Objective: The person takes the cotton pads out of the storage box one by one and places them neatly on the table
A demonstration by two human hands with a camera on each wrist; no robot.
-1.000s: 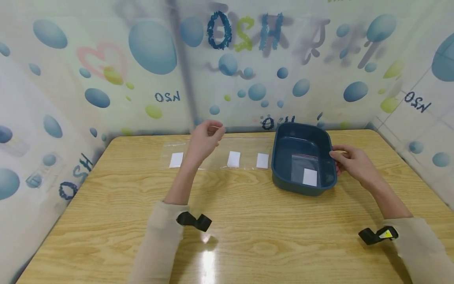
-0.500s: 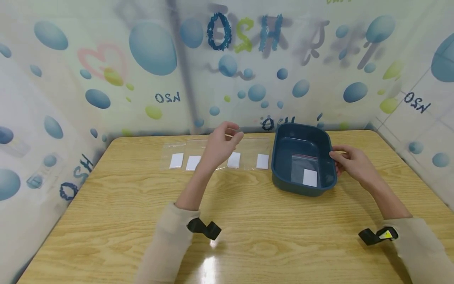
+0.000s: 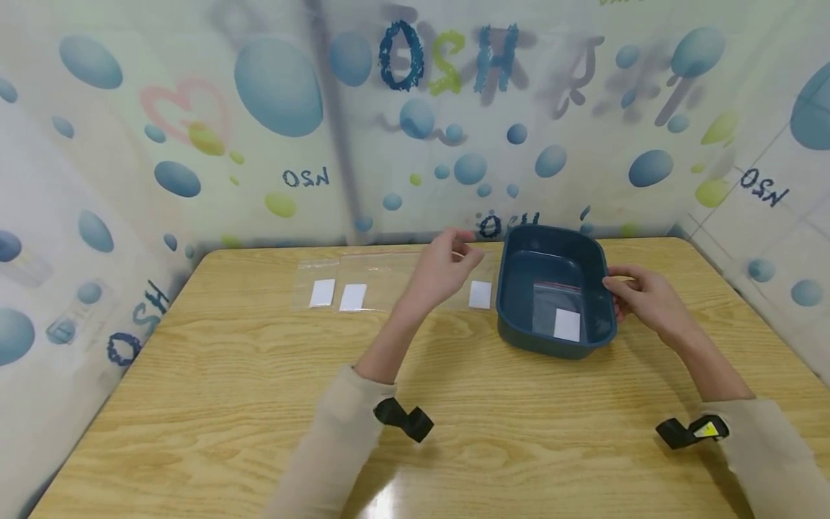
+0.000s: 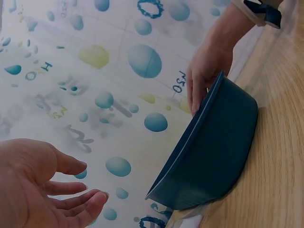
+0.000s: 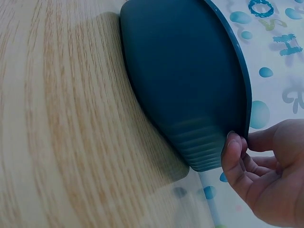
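Note:
My left hand (image 3: pixel 444 270) hovers over a row of clear zip bags, its fingers loosely bent and nothing between them. In the left wrist view the same hand (image 4: pixel 52 185) faces the bin with its fingertips apart. White labels show on the leftmost bag (image 3: pixel 322 293), the bag beside it (image 3: pixel 353 297) and the bag nearest the bin (image 3: pixel 480 295); my hand hides the label between. On the right, my right hand (image 3: pixel 648 299) pinches the rim of a dark blue plastic bin (image 3: pixel 551 347). One clear zip bag (image 3: pixel 546 310) with a white label lies inside the bin.
The wood-grain table (image 3: pixel 454 418) reaches back to a printed curtain (image 3: pixel 415 173) of blue bubbles and lettering. The bag row lies along the table's far edge, left of the bin. A black wrist strap (image 3: pixel 402 418) sits on the left sleeve.
My left hand has moved right along the row toward the bin, uncovering the second label from the left and covering the third. The right hand and bin have stayed put.

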